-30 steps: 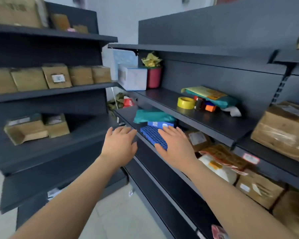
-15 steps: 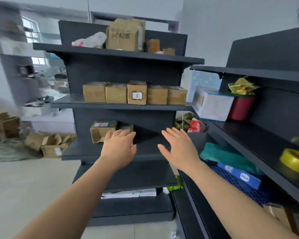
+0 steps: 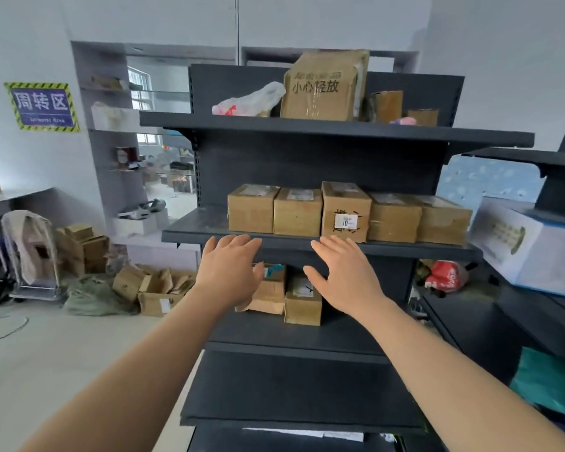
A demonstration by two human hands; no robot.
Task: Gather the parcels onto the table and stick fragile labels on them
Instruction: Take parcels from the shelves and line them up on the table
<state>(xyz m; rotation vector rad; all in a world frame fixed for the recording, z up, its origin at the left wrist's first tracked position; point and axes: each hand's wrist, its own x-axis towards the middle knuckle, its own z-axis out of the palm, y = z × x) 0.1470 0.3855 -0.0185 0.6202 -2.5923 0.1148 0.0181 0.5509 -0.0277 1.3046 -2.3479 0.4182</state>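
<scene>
A dark metal shelf unit (image 3: 307,246) stands straight ahead. Its middle shelf carries a row of several brown cardboard parcels (image 3: 297,212), one taller with a white sticker (image 3: 345,212). On the shelf below sit two small parcels (image 3: 302,303), one partly behind my left hand. My left hand (image 3: 230,270) and my right hand (image 3: 346,272) are both stretched forward with straight fingers, holding nothing, just in front of the middle shelf's edge. A large taped box (image 3: 323,88) stands on the top shelf.
A second shelf unit runs along the right with a white and blue box (image 3: 529,246), a red bag (image 3: 446,275) and a teal bag (image 3: 548,383). Opened cartons (image 3: 154,288) and a green sack lie on the floor at left, beside a cart (image 3: 30,252).
My view has swung left from the right-hand shelves to face the shelf unit with the row of parcels. Both hands stay open and have come closer to the middle shelf.
</scene>
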